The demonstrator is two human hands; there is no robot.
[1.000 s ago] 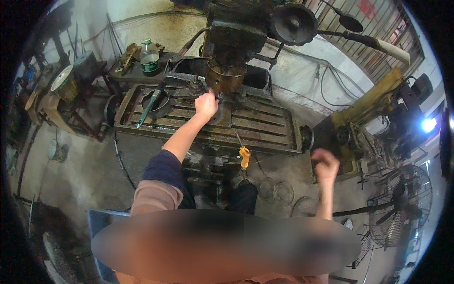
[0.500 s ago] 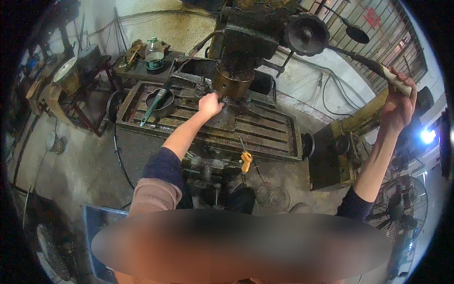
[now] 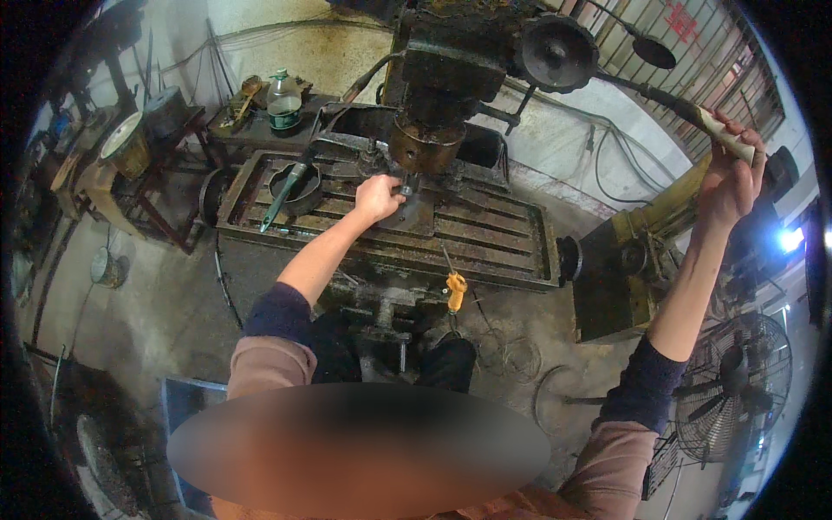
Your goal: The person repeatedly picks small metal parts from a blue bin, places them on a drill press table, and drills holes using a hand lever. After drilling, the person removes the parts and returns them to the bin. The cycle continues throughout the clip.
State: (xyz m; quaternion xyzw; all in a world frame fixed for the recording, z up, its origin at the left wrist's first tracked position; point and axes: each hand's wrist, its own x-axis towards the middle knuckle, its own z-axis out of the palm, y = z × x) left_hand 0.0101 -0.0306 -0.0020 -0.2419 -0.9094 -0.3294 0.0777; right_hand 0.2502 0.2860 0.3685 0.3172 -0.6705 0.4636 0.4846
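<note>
My left hand (image 3: 379, 199) is closed just below the spindle head (image 3: 426, 143) of a large, oily drilling or milling machine. A small shiny metal part (image 3: 406, 187) shows beside its fingertips; what the fingers grip is hidden. Raised at the far right, my right hand (image 3: 733, 178) wraps around the pale sleeve of a long lever (image 3: 672, 105), which runs to the machine's dark round hub (image 3: 559, 54). Under the spindle lies the slotted worktable (image 3: 494, 238). On its left part stands a black round pan (image 3: 299, 192) with a green-handled brush (image 3: 286, 198) leaning in it.
A yellow air gun (image 3: 455, 293) hangs at the table's front edge. Handwheels flank the table, the right one (image 3: 569, 258) near a yellowish machine base. A bottle (image 3: 282, 102) stands on the back-left bench. A black fan (image 3: 737, 381) is at the lower right, a blue bin (image 3: 178, 425) lower left.
The view has shifted slightly. My left hand sits a little lower and left of the spindle, so the shiny part shows more. My right hand keeps its hold on the lever.
</note>
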